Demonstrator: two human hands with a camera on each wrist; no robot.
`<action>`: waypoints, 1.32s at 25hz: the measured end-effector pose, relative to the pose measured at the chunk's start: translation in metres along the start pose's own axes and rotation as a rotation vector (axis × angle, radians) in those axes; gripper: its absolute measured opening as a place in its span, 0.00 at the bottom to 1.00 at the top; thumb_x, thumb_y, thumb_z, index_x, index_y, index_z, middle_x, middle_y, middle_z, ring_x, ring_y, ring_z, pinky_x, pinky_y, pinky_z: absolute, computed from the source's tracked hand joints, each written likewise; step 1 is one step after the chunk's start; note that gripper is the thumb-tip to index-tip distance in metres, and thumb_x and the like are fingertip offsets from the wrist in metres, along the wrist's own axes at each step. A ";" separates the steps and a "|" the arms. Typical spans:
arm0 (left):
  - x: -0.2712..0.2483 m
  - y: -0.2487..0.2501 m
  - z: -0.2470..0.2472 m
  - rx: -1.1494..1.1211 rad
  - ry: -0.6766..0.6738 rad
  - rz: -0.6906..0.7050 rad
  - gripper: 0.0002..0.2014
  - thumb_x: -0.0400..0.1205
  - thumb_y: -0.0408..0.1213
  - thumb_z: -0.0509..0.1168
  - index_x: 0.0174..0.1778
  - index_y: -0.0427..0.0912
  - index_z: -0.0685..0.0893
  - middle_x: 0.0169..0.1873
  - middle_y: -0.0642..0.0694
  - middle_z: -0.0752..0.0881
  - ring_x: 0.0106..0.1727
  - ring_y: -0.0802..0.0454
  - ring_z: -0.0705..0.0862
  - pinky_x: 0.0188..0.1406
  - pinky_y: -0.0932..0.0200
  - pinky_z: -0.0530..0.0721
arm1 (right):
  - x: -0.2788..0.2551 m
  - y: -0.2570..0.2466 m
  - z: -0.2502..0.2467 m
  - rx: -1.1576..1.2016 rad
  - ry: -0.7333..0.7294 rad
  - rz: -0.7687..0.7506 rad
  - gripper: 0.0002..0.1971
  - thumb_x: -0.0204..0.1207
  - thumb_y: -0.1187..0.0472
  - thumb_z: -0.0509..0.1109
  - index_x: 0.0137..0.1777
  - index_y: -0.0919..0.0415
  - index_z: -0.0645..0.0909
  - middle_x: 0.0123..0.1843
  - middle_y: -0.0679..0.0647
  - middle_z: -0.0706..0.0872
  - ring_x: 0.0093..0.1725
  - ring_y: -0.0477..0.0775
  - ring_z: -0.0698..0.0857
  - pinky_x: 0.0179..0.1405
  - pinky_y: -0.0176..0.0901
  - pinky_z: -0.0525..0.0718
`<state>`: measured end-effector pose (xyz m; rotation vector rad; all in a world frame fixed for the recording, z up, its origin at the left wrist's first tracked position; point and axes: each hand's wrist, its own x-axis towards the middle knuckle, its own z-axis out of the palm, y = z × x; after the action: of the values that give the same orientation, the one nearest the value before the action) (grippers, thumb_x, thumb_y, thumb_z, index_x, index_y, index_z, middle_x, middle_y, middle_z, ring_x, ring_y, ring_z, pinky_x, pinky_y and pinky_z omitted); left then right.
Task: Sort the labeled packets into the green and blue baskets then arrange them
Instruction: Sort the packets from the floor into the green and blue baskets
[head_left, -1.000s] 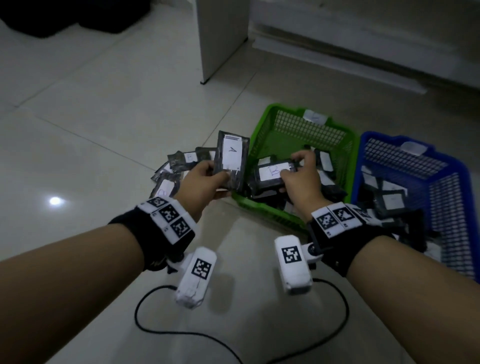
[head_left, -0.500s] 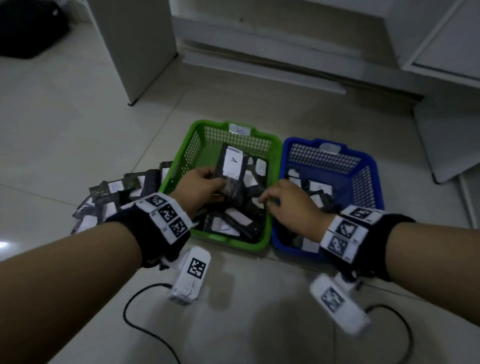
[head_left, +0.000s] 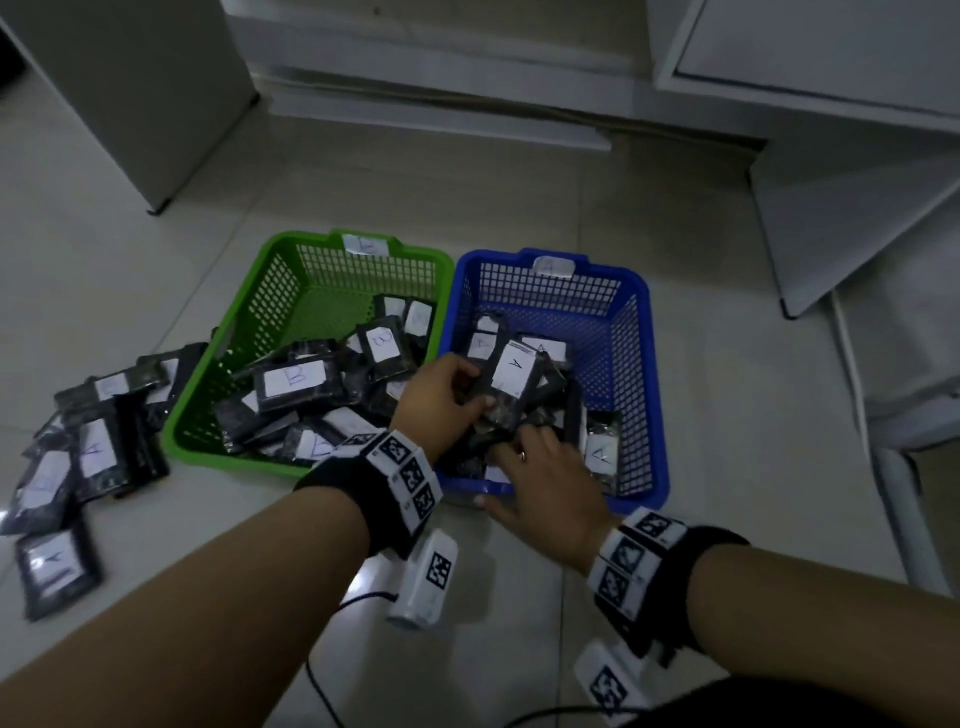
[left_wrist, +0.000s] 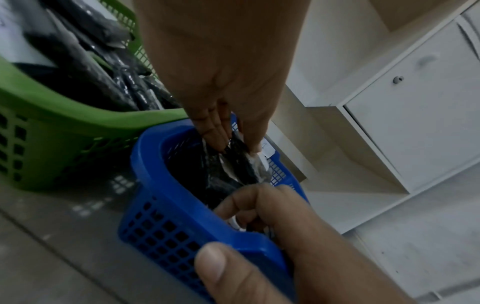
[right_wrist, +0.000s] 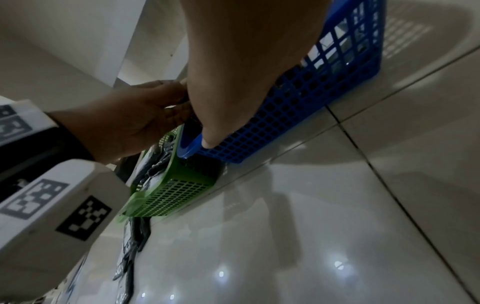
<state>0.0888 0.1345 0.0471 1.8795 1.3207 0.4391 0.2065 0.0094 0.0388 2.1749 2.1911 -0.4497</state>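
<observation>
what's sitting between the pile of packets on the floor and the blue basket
The green basket, part-filled with B packets, sits between the floor pile and the blue basket; head view shows it.

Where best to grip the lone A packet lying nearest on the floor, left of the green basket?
The A packet lies flat, apart from the pile, beside the green basket. Probably come from above with the left hand, once freed, pinching its two long edges; its flat pose leaves little else exposed.

The two baskets stand side by side on the floor (head_left: 519, 197), apparently touching, the one (head_left: 218, 410) on the left beside loose packets (head_left: 93, 457) lying further left, cupboards (head_left: 810, 47) behind both, and packets inside each.
</observation>
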 end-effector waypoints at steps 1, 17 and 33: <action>0.004 0.001 -0.002 0.066 -0.035 0.017 0.19 0.74 0.43 0.73 0.59 0.45 0.80 0.54 0.47 0.82 0.51 0.51 0.83 0.52 0.60 0.80 | 0.001 0.000 0.000 -0.002 0.022 0.003 0.21 0.73 0.39 0.63 0.60 0.51 0.75 0.57 0.55 0.75 0.59 0.59 0.73 0.52 0.53 0.74; -0.069 -0.166 -0.312 0.568 -0.145 -0.009 0.10 0.76 0.34 0.67 0.51 0.48 0.87 0.47 0.47 0.86 0.44 0.53 0.81 0.48 0.64 0.74 | 0.123 -0.213 -0.052 -0.176 -0.115 -0.388 0.21 0.74 0.41 0.63 0.57 0.56 0.73 0.57 0.58 0.76 0.59 0.61 0.75 0.48 0.49 0.69; -0.127 -0.354 -0.264 -0.085 0.328 -0.589 0.30 0.69 0.47 0.77 0.62 0.43 0.73 0.48 0.46 0.83 0.45 0.51 0.82 0.41 0.60 0.77 | 0.219 -0.395 0.087 0.554 0.067 0.075 0.42 0.63 0.59 0.81 0.75 0.60 0.63 0.73 0.60 0.71 0.72 0.60 0.71 0.72 0.51 0.73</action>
<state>-0.3615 0.1795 -0.0342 1.2934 1.9522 0.4903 -0.2041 0.2095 -0.0178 2.5394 2.2026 -1.1087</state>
